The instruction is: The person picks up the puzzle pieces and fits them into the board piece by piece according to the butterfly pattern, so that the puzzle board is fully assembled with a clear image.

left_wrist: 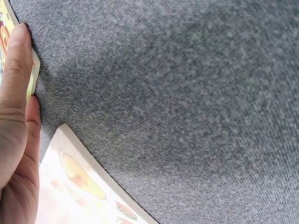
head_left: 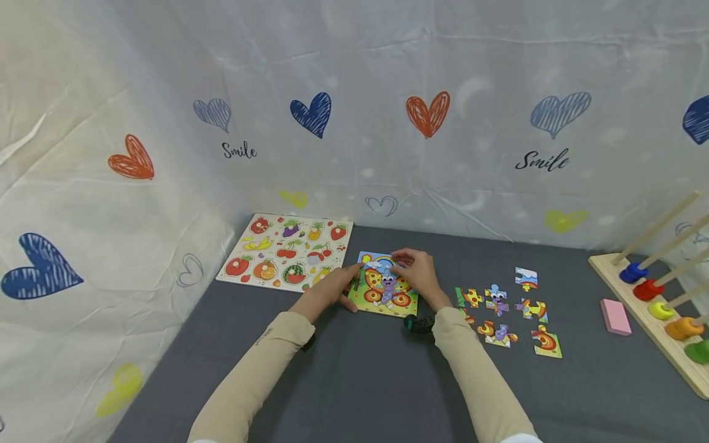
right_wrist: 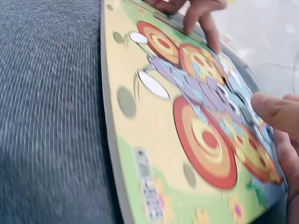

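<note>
My left hand (head_left: 330, 290) lies flat along the left edge of the butterfly puzzle board (head_left: 383, 284). The left wrist view shows its fingers (left_wrist: 16, 79) straight and pressed against the board's side, not curled round it. My right hand (head_left: 416, 271) rests on the top right part of the same board. From the right wrist view, my thumb (right_wrist: 275, 109) sits on the printed face and my fingers reach over the far edge, loosely bent. Whether they actually clamp the edge I cannot tell, as the far side is hidden.

The board lies on the grey cloth table (head_left: 354, 381), centre, just right of the fruit puzzle board (head_left: 286, 251). The fruit board's corner comes close to my left hand in the left wrist view.

To the right of my right hand, loose puzzle pieces (head_left: 506, 304) are spread on the cloth, well apart from the board. Further right are a pink block (head_left: 615, 316) and a wooden rack with coloured rings (head_left: 659, 307). A heart-print sheet (head_left: 354, 111) hangs behind.

Risks, in my judgement:
- The board is held only by side pressure and a light top contact. If I lift or tilt it, it could slip, and any seated pieces could drop out.
- The cloth offers little grip. An uneven push from the left could slide the board into the loose pieces.
- My left hand is close to the fruit board, so a careless move could nudge it.
</note>
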Available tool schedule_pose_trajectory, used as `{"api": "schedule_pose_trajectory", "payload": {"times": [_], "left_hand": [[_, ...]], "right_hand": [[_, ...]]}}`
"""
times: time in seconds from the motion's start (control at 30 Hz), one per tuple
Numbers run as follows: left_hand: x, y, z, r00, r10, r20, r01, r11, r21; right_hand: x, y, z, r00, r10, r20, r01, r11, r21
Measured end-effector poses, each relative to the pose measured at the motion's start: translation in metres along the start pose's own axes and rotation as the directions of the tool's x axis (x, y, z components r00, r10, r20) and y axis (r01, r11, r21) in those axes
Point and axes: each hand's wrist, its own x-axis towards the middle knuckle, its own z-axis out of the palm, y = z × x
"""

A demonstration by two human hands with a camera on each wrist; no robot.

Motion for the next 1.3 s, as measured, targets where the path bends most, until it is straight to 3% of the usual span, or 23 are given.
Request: {"api": "schedule_pose_trajectory", "payload": {"times": [0.1, 0.17, 0.37, 0.67, 1.3], "left_hand": [[0.000, -0.001, 0.000, 1.000, -0.003, -0.002, 0.003, 1.000, 0.001], [-0.001, -0.001, 0.000, 1.000, 0.003, -0.007, -0.003, 1.000, 0.004], [0.000, 0.000, 0.000, 1.000, 0.016, 0.007, -0.016, 1.000, -0.021], [0.000, -0.002, 0.001, 1.000, 0.012, -0.003, -0.012, 1.000, 0.008], [0.002, -0.002, 0.003, 1.000, -0.008, 0.007, 0.008, 1.000, 0.012]], "right_hand": [[-0.002, 0.004, -0.003, 1.000, 0.008, 0.027, -0.010, 0.998, 0.068], [-0.002, 0.005, -0.004, 0.999, 0.010, 0.050, -0.013, 0.998, 0.059], [0.001, 0.004, -0.007, 0.996, -0.005, 0.092, 0.014, 0.995, -0.094], [0.002, -0.002, -0.009, 0.991, 0.000, 0.134, 0.038, 0.959, -0.281], [0.001, -0.006, -0.005, 0.996, 0.061, 0.066, -0.043, 0.968, -0.246]]}}
